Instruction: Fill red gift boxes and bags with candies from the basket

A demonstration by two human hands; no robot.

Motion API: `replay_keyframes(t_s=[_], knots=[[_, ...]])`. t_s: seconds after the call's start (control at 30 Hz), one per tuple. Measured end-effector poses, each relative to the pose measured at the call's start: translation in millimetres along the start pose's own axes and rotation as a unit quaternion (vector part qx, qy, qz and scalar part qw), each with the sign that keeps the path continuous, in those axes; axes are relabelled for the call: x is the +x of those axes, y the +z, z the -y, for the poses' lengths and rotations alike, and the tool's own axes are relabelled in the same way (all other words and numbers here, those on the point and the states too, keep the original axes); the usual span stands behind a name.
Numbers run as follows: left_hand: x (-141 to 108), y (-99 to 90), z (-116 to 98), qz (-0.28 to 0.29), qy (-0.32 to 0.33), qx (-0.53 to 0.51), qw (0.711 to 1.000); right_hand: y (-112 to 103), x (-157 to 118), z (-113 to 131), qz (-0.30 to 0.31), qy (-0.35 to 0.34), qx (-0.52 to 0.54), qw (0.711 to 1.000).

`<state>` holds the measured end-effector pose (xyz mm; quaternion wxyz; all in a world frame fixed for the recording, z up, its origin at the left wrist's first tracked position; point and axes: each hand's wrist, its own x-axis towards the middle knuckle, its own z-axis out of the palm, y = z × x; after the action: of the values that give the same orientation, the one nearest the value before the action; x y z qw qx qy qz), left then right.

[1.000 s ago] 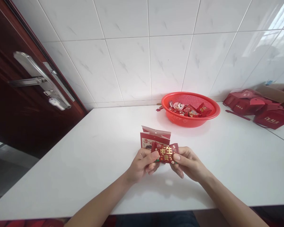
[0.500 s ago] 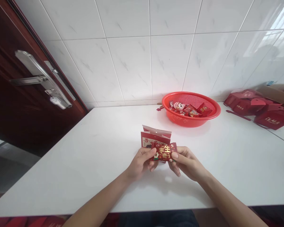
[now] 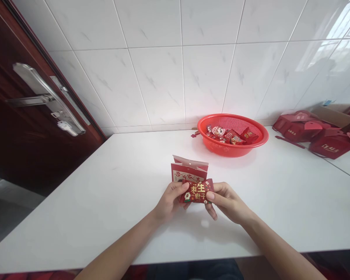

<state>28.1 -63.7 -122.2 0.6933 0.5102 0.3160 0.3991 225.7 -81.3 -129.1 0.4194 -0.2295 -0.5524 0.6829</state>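
Observation:
Between my two hands is a small red candy packet (image 3: pixel 197 192) with gold characters and a white flower, its printed face turned toward me. My left hand (image 3: pixel 171 198) pinches its left end with the thumb on the front. At the right end, my right hand (image 3: pixel 228 201) grips it the same way, some fingers hanging below. Right behind the packet stands a red paper gift box (image 3: pixel 189 169), upright with its top flaps open. The packet and my hands hide the lower part of that box.
A red plastic basket (image 3: pixel 232 151) with several wrapped sweets (image 3: pixel 235 137) stands near the tiled wall. Red gift boxes (image 3: pixel 332 144) and a cardboard box (image 3: pixel 331 117) are at the right. A dark door (image 3: pixel 6 128) with a metal handle is beyond the white table's left edge (image 3: pixel 62 182).
The packet has come slightly lower and farther left in the view, still held by both hands. The whole scene has shifted a little left with the camera.

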Motion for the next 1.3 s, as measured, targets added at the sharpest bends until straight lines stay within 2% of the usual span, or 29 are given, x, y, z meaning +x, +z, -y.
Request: replay_keyframes(t_s=[0.8,1.1,1.3], knots=[[-0.7,1.1,-0.2,-0.004,0.008,-0.020,1.000,-2.0,0.7,-2.8,0.012,-0.003,-0.020,1.000],[-1.3,3.8,3.6,-0.008,-0.017,-0.019,1.000,-7.1,0.6,-0.5,0.014,-0.004,-0.031,0.999],[0.2,2.4,3.4,-0.020,-0.010,-0.019,1.000,-7.4,3.8,-1.5,0.020,-0.001,-0.030,0.999]])
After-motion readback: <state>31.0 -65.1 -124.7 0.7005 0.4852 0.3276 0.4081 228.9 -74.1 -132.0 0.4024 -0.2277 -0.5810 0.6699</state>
